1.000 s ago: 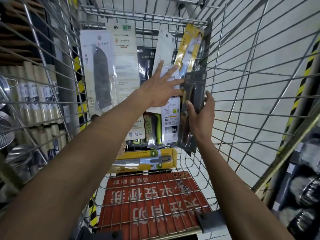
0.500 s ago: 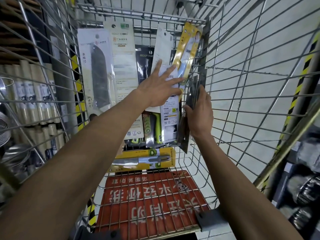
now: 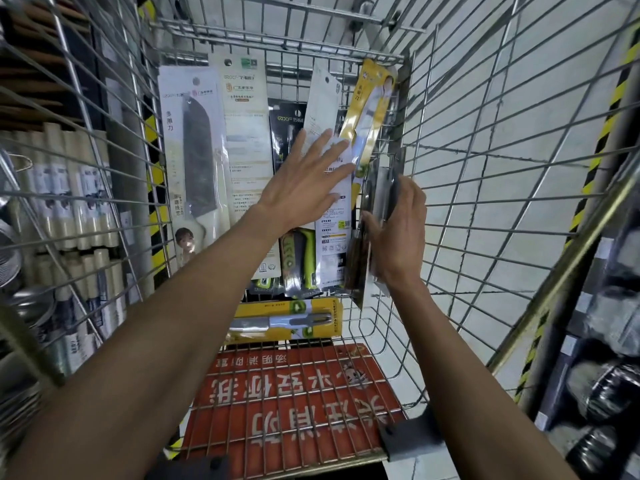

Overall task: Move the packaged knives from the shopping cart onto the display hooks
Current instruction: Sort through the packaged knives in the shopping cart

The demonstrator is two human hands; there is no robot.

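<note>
Wire shopping cart (image 3: 281, 46) over pale tiled floor (image 3: 540, 98)

Single head cam, worn by the person, faces forward and down into the shopping cart (image 3: 287, 26), close in (wide-angle, wires bow toward frame edges); cart's far end sits top centre, red sign panel (image 3: 242, 427) nearest the lens

Dark knife pack (image 3: 379, 192) edge-on, label unreadable.
</note>
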